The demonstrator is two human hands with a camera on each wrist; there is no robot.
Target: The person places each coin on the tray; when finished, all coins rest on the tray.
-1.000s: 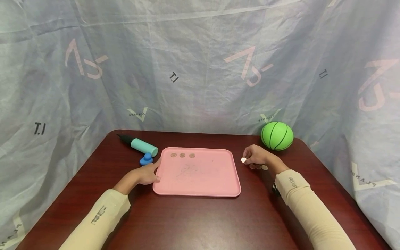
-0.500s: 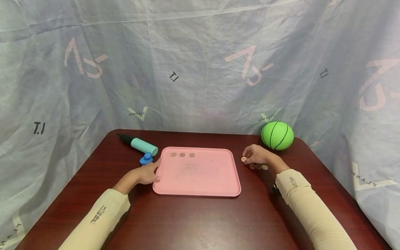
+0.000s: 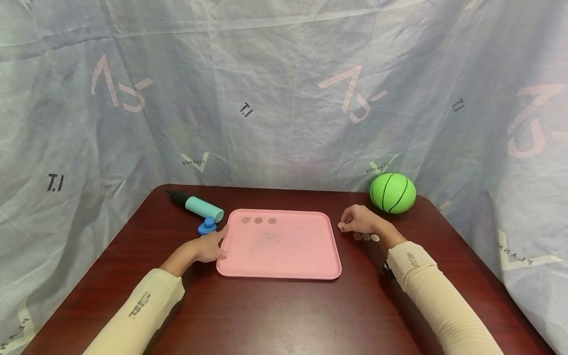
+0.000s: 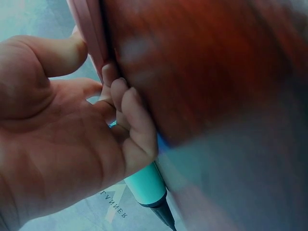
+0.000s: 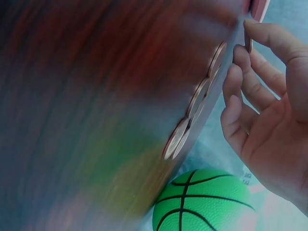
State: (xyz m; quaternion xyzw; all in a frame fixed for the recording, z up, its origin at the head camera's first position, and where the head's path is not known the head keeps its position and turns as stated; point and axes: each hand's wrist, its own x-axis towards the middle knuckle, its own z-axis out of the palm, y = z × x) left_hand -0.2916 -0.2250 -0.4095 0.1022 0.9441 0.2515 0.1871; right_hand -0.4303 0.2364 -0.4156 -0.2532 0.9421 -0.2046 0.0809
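Note:
In the head view, my right hand [image 3: 358,219] pinches a coin [image 3: 340,225] between thumb and fingertips, just off the right side of a pink tray [image 3: 284,251]. The right wrist view shows this coin [image 5: 248,39] edge-on at the thumb tip. Three more coins [image 3: 366,236] lie in a row on the table beneath that hand. Three coins [image 3: 259,221] also form a row inside the tray at its far left. My left hand [image 3: 208,246] rests against the tray's left rim, thumb and index finger spread along it; the left wrist view shows the thumb touching the rim [image 4: 91,31].
A green ball [image 3: 393,193] sits at the table's far right corner. At the far left lie a teal and black hand pump [image 3: 204,208] and a small blue object [image 3: 207,226] beside the left hand. A grey printed cloth [image 3: 284,123] hangs behind the dark red table [image 3: 284,315].
My right hand has shifted slightly left toward the tray with the pinched coin. The left hand and the coins in the tray stay where they were.

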